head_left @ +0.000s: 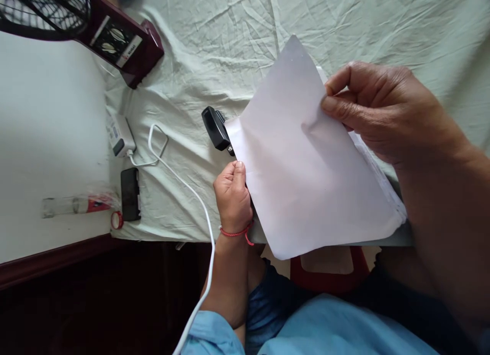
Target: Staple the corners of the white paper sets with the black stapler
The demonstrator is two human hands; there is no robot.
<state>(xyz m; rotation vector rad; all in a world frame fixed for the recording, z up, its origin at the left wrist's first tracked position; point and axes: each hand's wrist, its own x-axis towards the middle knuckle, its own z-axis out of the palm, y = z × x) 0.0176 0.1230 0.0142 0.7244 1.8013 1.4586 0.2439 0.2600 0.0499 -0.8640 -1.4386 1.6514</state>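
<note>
A white sheet of paper (291,156) is lifted and bent over the table in front of me. My right hand (375,107) pinches its upper right edge between thumb and fingers. At the left edge, my left hand (233,194) is closed with the thumb on top, gripping the paper's margin. More white sheets (388,186) lie in a stack beneath, mostly covered by the raised one. Beside the paper's upper left corner sits a black tool with metal parts (216,128), partly hidden; I cannot tell its exact kind.
A pale green cloth (214,49) covers the table. A dark red fan (126,49) stands at the upper left. Along the wall are a white boxy device (120,135), a white cable (191,189), a black phone (130,194), a clear bottle (76,205) and a red cap (117,220).
</note>
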